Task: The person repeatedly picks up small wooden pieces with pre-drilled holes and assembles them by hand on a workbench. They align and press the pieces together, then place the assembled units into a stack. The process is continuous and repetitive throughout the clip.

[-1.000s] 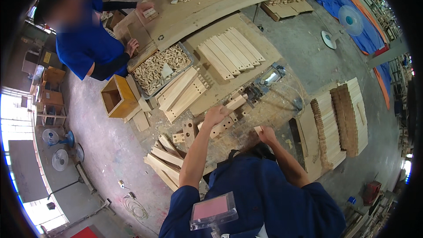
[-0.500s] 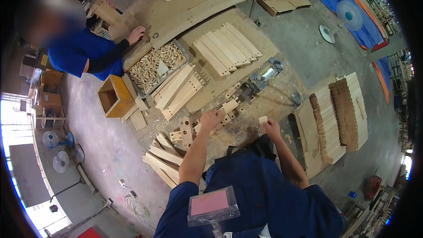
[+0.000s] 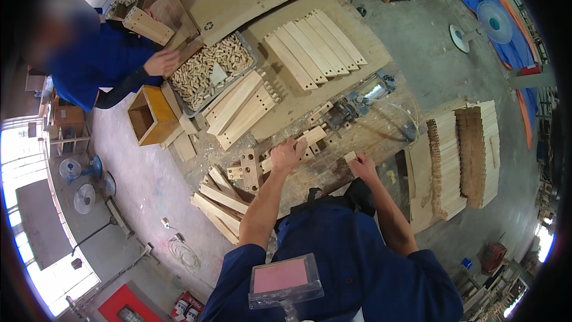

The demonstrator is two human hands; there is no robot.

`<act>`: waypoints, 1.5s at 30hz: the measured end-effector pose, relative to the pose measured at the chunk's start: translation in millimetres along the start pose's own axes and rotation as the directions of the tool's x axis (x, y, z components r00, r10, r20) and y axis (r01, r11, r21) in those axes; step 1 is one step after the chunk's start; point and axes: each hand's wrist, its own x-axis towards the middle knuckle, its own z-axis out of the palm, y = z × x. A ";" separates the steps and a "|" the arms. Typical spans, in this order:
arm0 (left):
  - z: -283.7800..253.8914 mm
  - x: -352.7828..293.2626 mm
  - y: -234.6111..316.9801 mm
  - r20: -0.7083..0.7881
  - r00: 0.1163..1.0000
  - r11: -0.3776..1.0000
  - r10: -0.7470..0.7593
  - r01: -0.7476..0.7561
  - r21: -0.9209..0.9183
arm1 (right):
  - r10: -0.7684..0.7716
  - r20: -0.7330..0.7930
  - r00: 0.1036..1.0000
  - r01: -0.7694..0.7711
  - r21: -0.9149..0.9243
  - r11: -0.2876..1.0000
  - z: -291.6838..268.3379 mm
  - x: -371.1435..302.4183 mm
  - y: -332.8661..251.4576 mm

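My left hand [image 3: 287,154] is closed around a pale wooden slat [image 3: 314,135], pressing it onto a wooden jig with drilled holes on the workbench. The slat's far end points toward a metal clamp device [image 3: 341,113] with an air cylinder [image 3: 374,90]. At the bench's near edge, my right hand [image 3: 362,168] pinches a small pale wooden block [image 3: 350,156] between thumb and fingers. Left of my left hand lies a thicker wooden block with round holes [image 3: 251,170]. Loose wooden slats [image 3: 221,200] are heaped at the near left corner.
A grey tray [image 3: 252,53] of wooden dowels sits beyond, beside a yellow wooden box [image 3: 154,115]. Slats with dowels [image 3: 241,110] and a row of flat slats [image 3: 316,50] lie on cardboard. Stacked slats [image 3: 450,161] stand right. A co-worker's hand [image 3: 162,62] is near the tray.
My view has shifted slightly, so the bench sits differently in the picture. The co-worker's hand has moved back from the tray's far edge. Both my hands keep hold of their wood pieces.
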 end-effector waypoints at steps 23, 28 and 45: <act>-3.7 6.3 -4.5 0.120 0.992 0.997 -0.043 0.035 0.068 | -0.039 0.009 0.999 0.040 -0.116 0.992 11.4 -0.8 -15.4; -8.6 8.2 -1.6 0.250 0.962 0.992 -0.113 0.095 0.085 | 0.026 0.027 0.999 -0.022 -0.140 0.990 9.6 4.4 -12.5; -3.5 4.4 -4.3 0.067 0.997 0.999 -0.046 0.045 0.024 | 0.134 0.325 0.936 -0.344 0.765 0.545 6.8 -4.7 -75.4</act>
